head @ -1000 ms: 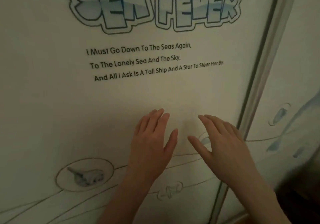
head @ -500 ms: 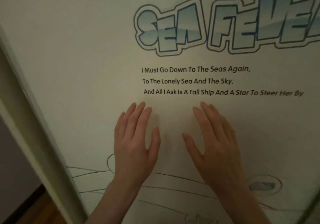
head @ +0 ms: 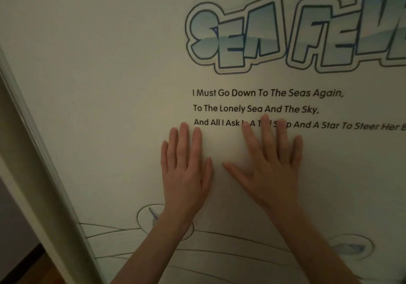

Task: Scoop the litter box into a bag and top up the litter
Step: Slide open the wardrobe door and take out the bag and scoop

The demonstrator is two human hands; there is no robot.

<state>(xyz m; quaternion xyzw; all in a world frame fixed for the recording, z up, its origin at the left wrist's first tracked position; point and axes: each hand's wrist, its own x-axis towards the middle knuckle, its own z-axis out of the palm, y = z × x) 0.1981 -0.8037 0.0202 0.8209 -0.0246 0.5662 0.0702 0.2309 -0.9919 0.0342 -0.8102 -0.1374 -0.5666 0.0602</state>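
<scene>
A pale sliding door panel printed with "SEA FEVER" and three lines of verse fills the head view. My left hand lies flat on the panel with straight fingers, just below the start of the third text line. My right hand presses flat beside it, fingers spread, its fingertips covering part of that line. Neither hand holds anything. No litter box, scoop, bag or litter is in view.
The panel's metal edge frame runs diagonally down the left side. Beyond it lie a darker gap and a strip of wooden floor at the bottom left. Thin line drawings with small ovals cross the panel's lower part.
The printed panel has slid to the right in view, and its left edge frame has come into sight. Both hands stay flat on it and now sit higher, reaching the third text line.
</scene>
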